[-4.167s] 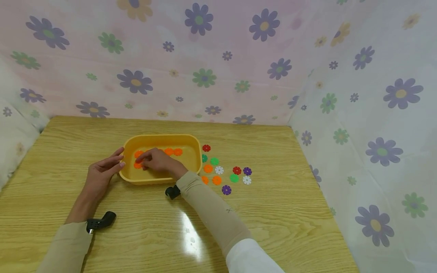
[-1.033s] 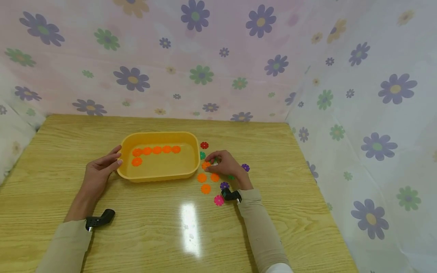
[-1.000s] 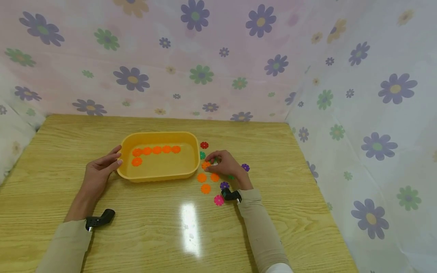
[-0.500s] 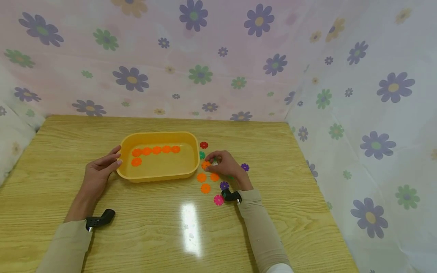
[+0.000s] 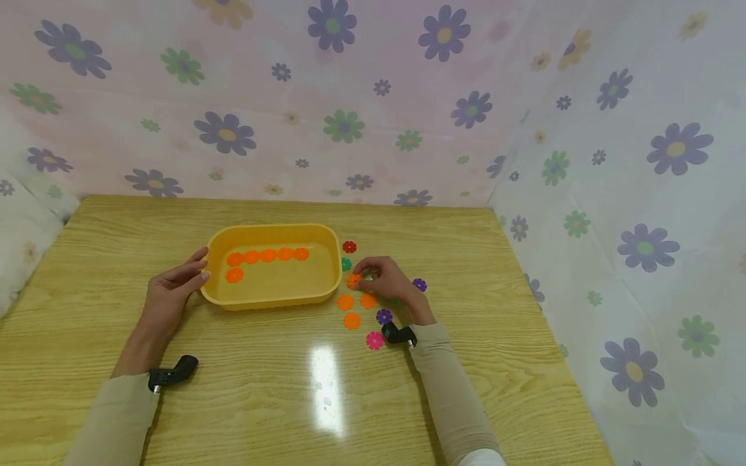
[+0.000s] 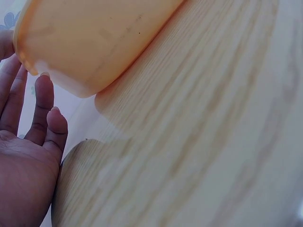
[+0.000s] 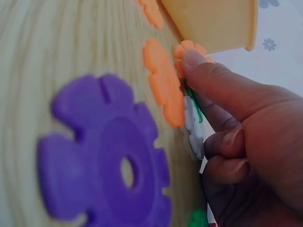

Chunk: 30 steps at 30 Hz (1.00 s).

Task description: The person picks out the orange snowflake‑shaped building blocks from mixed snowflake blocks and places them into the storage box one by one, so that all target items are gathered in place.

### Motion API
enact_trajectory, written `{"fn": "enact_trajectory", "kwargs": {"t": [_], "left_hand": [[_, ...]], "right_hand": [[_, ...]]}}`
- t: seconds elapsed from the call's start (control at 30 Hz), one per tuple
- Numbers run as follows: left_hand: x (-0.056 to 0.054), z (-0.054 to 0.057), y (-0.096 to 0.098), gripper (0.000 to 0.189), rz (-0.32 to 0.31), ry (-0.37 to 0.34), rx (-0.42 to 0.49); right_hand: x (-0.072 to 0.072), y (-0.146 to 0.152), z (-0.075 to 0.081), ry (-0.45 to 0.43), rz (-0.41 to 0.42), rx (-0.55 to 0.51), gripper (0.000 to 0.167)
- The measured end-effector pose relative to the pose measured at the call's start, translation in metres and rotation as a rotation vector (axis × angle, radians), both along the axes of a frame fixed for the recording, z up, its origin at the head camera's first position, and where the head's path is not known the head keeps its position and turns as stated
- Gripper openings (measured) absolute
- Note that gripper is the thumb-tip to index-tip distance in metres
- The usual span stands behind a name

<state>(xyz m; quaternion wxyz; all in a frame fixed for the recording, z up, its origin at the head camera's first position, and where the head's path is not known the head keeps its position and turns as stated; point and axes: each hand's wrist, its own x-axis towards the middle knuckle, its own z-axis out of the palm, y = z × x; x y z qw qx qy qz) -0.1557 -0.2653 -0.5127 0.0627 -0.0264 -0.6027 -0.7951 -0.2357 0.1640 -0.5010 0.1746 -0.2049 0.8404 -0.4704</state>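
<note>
At the left end of the yellow tray point(image 5: 268, 300), my left hand point(image 5: 169, 291) rests its fingertips and thumb against the rim, fingers loosely extended. In the left wrist view the tray's pale outer wall point(image 6: 104, 42) rises above those fingers. Just right of the tray, my right hand point(image 5: 387, 281) pinches an orange snowflake disc point(image 5: 352, 281) between thumb and index finger. The right wrist view has the thumb on this disc point(image 7: 184, 49), its other fingers curled back. Inside the tray, several orange discs point(image 5: 268, 255) form a row, with one more disc point(image 5: 234, 275) below the row's left end.
Loose discs lie right of the tray: orange point(image 5: 352, 321), red point(image 5: 349, 247), teal point(image 5: 346, 264), pink point(image 5: 375, 340) and purple point(image 5: 384, 316). A white disc point(image 7: 193, 127) and green ones are partly hidden by the right hand. Flowered cloth point(image 5: 344, 162) stands behind the wood-grain table point(image 5: 233, 388).
Over the longer span, my right hand has moved from inside the tray to the loose discs on its right. In the last second both hands have barely moved.
</note>
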Motion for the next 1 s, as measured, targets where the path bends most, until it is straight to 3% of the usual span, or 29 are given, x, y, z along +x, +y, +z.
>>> {"fn": "enact_trajectory", "kwargs": {"t": [0.43,0.6,1.0], "left_hand": [[0.0,0.0,0.001,0.027,-0.002,0.014,-0.002],[-0.001,0.0,0.0,0.028,-0.002,0.012,-0.001],[-0.003,-0.001,-0.002,0.026,-0.02,0.029,0.027]], "right_hand": [[-0.002,0.001,0.002,0.012,0.021,-0.009,0.014],[-0.004,0.0,0.007,0.073,0.049,-0.056,0.011],[0.008,-0.003,0.033,0.178,0.087,-0.056,0.016]]}}
